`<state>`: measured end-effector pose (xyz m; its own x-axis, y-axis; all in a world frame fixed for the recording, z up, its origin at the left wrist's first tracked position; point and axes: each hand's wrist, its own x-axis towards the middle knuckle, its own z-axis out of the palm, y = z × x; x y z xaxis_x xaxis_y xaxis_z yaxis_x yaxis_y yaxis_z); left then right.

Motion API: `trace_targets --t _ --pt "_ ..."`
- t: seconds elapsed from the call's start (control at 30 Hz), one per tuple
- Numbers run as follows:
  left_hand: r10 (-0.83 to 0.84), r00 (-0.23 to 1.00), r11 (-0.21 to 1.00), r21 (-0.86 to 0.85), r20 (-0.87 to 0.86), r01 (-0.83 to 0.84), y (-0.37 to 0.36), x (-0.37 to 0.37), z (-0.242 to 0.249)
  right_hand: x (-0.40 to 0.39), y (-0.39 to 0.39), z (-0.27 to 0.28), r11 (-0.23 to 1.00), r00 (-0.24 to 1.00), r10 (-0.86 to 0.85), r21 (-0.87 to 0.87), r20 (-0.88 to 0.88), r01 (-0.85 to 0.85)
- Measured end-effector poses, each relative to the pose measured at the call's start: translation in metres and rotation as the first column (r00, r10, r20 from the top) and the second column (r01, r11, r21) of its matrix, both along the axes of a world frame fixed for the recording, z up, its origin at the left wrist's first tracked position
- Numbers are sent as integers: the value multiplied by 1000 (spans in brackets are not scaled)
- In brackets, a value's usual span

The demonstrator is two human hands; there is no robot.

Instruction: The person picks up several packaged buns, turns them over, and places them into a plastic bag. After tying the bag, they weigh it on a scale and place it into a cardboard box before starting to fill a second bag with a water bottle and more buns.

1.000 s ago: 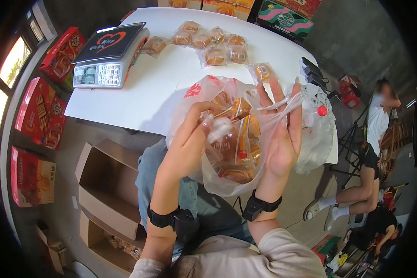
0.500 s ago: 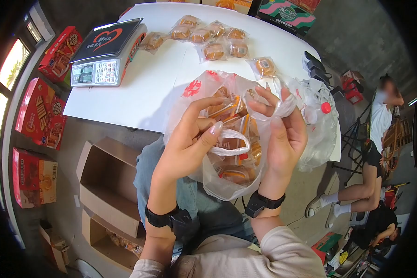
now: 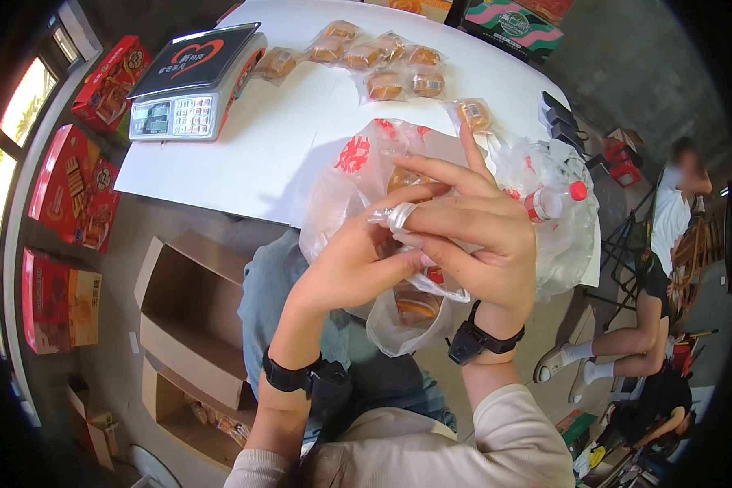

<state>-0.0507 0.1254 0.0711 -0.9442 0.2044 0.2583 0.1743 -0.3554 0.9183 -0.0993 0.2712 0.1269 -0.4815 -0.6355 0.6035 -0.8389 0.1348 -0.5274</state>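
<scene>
Head view: both forearms rise from the lower edge and converge over the plastic bag (image 3: 331,195), which is the landmark for all positions below. Left hand (image 3: 342,259): palm turned inward, wrist low, fingers bent toward the right hand, thumb extended across the bag's opening. Right hand (image 3: 492,236): back of the hand mostly toward the camera, fingers directed left over the bag, one finger raised and pointing toward the far side.

Grip: both hands closed on the bag's twisted white handles (image 3: 400,216), fingertips meeting above its middle. A strand is wrapped about the right hand's fingers; another loop hangs below the thumbs. Exact contact of each fingertip is hidden by the overlap.

Bag location: at the near edge of the white table (image 3: 252,175), above the person's legs. Packaged buns (image 3: 416,304) show inside through the translucent film.

Surroundings: digital scale (image 3: 189,89) beyond the bag and to its left. Wrapped buns (image 3: 384,84) grouped on the far side of it, with a single one (image 3: 472,115) just beyond the right hand. Red-capped bottle (image 3: 547,202) right of the bag, by crumpled clear plastic (image 3: 572,252). Open cardboard box (image 3: 189,285) lower left of the bag.
</scene>
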Motion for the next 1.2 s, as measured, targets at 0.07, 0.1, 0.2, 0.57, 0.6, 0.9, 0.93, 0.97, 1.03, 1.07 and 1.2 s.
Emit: trace_targets --t 0.07,0.1,0.2,0.57,0.6,0.9,0.93,0.97,1.03,1.07,1.2 --pt "49 995 987 -147 -92 -62 -2 -2 -4 0 -1 2 999 1000 25 30 -17 -25" --pt "86 993 975 -198 -78 -100 -2 0 -7 1 -1 3 997 998 47 61 -33 -44" --pt "136 989 958 -247 -60 -147 0 -3 -16 7 -1 4 999 998 -8 51 -62 11" --pt "296 954 874 -391 -43 -288 1 -7 -8 15 19 -15 939 944 -327 119 30 322" --pt "305 950 872 -382 -65 -306 2 -7 -9 15 20 -18 940 952 -306 160 3 302" --pt "224 975 954 -206 4 -218 -2 -3 -6 3 14 -34 969 985 -155 -184 80 167" --pt "201 979 966 -157 -40 -205 -2 -3 -7 2 11 -37 969 985 -153 -185 78 165" --pt "203 978 965 -158 -44 -207 -2 -3 -6 0 8 -40 957 976 -95 -251 194 143" --pt "185 979 965 -174 -89 -198 -3 -3 -6 -1 4 -40 940 953 -28 -317 302 128" --pt "187 978 964 -174 -90 -200 -3 -4 -7 -2 2 -39 939 946 -31 -315 322 138" --pt "186 974 968 -148 -130 -205 -5 -2 -4 -10 -13 -50 871 942 97 -486 321 76"
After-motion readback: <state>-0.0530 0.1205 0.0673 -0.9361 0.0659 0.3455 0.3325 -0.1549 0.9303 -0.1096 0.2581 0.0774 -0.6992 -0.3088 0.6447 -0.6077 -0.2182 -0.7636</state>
